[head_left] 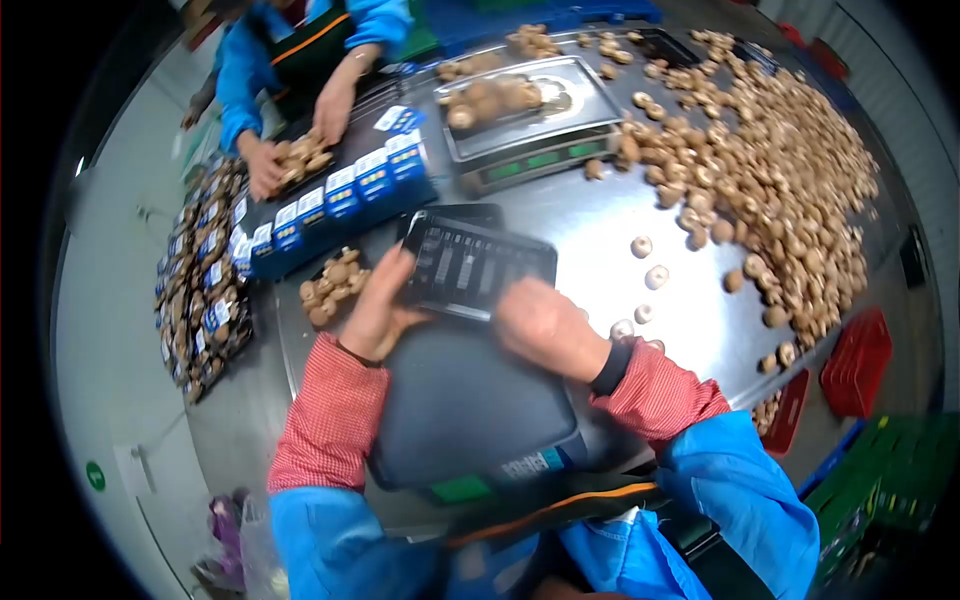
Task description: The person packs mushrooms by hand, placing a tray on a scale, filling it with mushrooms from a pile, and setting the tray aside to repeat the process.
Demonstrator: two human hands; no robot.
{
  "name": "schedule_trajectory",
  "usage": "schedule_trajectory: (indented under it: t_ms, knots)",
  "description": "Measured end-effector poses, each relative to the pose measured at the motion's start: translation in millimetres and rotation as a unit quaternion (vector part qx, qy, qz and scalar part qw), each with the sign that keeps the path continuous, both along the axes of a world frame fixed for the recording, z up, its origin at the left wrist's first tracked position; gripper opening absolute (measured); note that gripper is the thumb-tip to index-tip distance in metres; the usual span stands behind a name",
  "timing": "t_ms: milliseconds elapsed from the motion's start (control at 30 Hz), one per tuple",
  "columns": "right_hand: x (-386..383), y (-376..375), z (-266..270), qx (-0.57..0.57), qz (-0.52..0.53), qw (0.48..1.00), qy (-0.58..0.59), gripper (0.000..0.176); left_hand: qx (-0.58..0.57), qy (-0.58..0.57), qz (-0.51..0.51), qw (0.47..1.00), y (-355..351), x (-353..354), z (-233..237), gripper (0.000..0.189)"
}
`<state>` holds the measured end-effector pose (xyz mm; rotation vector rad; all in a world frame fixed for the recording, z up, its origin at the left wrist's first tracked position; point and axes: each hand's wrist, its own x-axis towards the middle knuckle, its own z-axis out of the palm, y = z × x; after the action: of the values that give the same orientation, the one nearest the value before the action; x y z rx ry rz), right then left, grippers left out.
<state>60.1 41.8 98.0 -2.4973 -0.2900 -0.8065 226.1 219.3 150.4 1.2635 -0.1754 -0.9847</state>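
Note:
My left hand (pixel 376 308) grips the left edge of a black plastic tray (pixel 468 262) with a ribbed bottom, tilted above the work surface. Part of a second dark tray (pixel 482 213) shows just behind it. My right hand (pixel 548 328) is curled closed at the tray's lower right corner and smeared by motion; whatever its fingers hold is hidden. Below both hands lies the dark platform of a scale (pixel 465 410), with a green display (pixel 462 489) on my side. Left of my left hand sits a small pile of brown mushrooms (pixel 334 288).
Loose mushrooms (pixel 780 180) heap on the right of the metal table (pixel 600 235). Another scale (pixel 540 110) carries mushrooms at the back. Blue labelled boxes (pixel 330 200) line the left, beside stacked mushroom packs (pixel 205 280). Opposite, a co-worker's hands (pixel 300 150) handle mushrooms. Red baskets (pixel 855 365) stand right.

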Motion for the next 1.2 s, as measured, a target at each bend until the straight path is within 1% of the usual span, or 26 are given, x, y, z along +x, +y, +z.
schedule_trajectory:
  t_ms: [67, 100, 167, 200, 233, 300, 367, 400, 433, 500, 533, 567, 600, 633, 700, 800, 833, 900, 933, 967, 1033, 1067, 1100, 1133, 1167, 1200]
  knots:
    - [-40, 6, 3, -0.011, -0.024, 0.999, 0.043, 0.022, 0.114, -0.065, -0.016, 0.991, -18, -20, -19, 0.055]
    - [-58, 1, 6, 0.027, -0.008, 0.998, 0.052, 0.025, 0.095, -0.124, -0.046, 0.987, -27, -25, -27, 0.048]
    - [-95, -18, 15, 0.068, -0.124, 0.989, 0.05, 0.042, 0.11, -0.162, -0.12, 0.973, -45, -39, -38, 0.044]
    - [-115, -28, 18, 0.058, -0.219, 0.972, 0.069, 0.063, 0.142, -0.251, -0.144, 0.947, -55, -50, -51, 0.042]
    - [-132, -42, 20, 0.073, -0.269, 0.956, 0.09, 0.069, 0.144, -0.358, -0.236, 0.892, -71, -68, -40, 0.041]
    - [-165, -68, 3, 0.234, -0.253, 0.923, 0.171, 0.062, 0.054, -0.223, -0.339, 0.912, -107, -104, -51, 0.044]
    - [-197, -100, -33, 0.467, -0.12, 0.833, 0.271, 0.048, 0.041, -0.333, -0.407, 0.849, -148, -133, -77, 0.045]
    - [-213, -105, -12, 0.543, -0.128, 0.783, 0.273, 0.04, 0.071, -0.286, -0.419, 0.859, -170, -144, -58, 0.05]
    - [-233, -114, -29, 0.544, -0.191, 0.782, 0.236, 0.041, 0.103, -0.239, -0.428, 0.865, -191, -154, -39, 0.055]
    - [-279, -145, -54, 0.541, -0.353, 0.738, 0.193, 0.039, 0.056, -0.198, -0.395, 0.895, -229, -154, -78, 0.063]
    - [-297, -153, -47, 0.545, -0.443, 0.699, 0.134, 0.037, 0.071, -0.268, -0.376, 0.884, -253, -143, -100, 0.071]
    - [-326, -171, -67, 0.482, -0.47, 0.733, 0.099, 0.04, 0.083, -0.34, -0.353, 0.868, -277, -129, -113, 0.079]
    - [-360, -185, -100, 0.354, -0.557, 0.742, 0.119, 0.046, 0.081, -0.326, -0.335, 0.88, -294, -123, -112, 0.085]
    - [-373, -189, -88, 0.334, -0.572, 0.738, 0.132, 0.051, 0.081, -0.312, -0.315, 0.893, -310, -117, -110, 0.09]
    - [-388, -194, -87, 0.197, -0.627, 0.72, 0.223, 0.053, 0.107, -0.361, -0.304, 0.875, -346, -91, -138, 0.1]
    - [-354, -196, -81, 0.153, -0.679, 0.649, 0.306, 0.044, 0.122, -0.408, -0.293, 0.856, -391, -64, -181, 0.115]
    - [-346, -200, -96, 0.132, -0.659, 0.708, 0.216, 0.041, 0.124, -0.42, -0.287, 0.852, -404, -59, -187, 0.12]
    - [-319, -214, -119, 0.157, -0.656, 0.712, 0.196, 0.044, 0.192, -0.442, -0.29, 0.827, -426, -51, -194, 0.131]
    - [-297, -222, -113, 0.2, -0.663, 0.696, 0.192, 0.045, 0.214, -0.451, -0.283, 0.819, -436, -49, -197, 0.132]
    - [-277, -228, -103, 0.211, -0.689, 0.652, 0.236, 0.046, 0.236, -0.458, -0.277, 0.811, -446, -46, -200, 0.133]
    - [-259, -252, -132, 0.189, -0.67, 0.707, 0.13, 0.044, 0.183, -0.447, -0.266, 0.834, -462, -31, -223, 0.138]
    - [-252, -267, -144, 0.073, -0.66, 0.746, 0.051, 0.04, 0.153, -0.44, -0.262, 0.845, -468, -24, -232, 0.139]
    - [-239, -275, -140, 0.191, -0.641, 0.74, 0.069, 0.036, 0.125, -0.432, -0.258, 0.855, -472, -19, -238, 0.141]
    - [-228, -283, -142, 0.217, -0.639, 0.732, 0.094, 0.036, 0.107, -0.421, -0.273, 0.859, -474, -24, -226, 0.141]
    - [-219, -292, -145, 0.243, -0.636, 0.723, 0.118, 0.035, 0.121, -0.455, -0.287, 0.834, -475, -26, -220, 0.14]
    - [-211, -299, -152, 0.267, -0.61, 0.74, 0.092, 0.037, 0.137, -0.488, -0.302, 0.807, -474, -27, -218, 0.14]
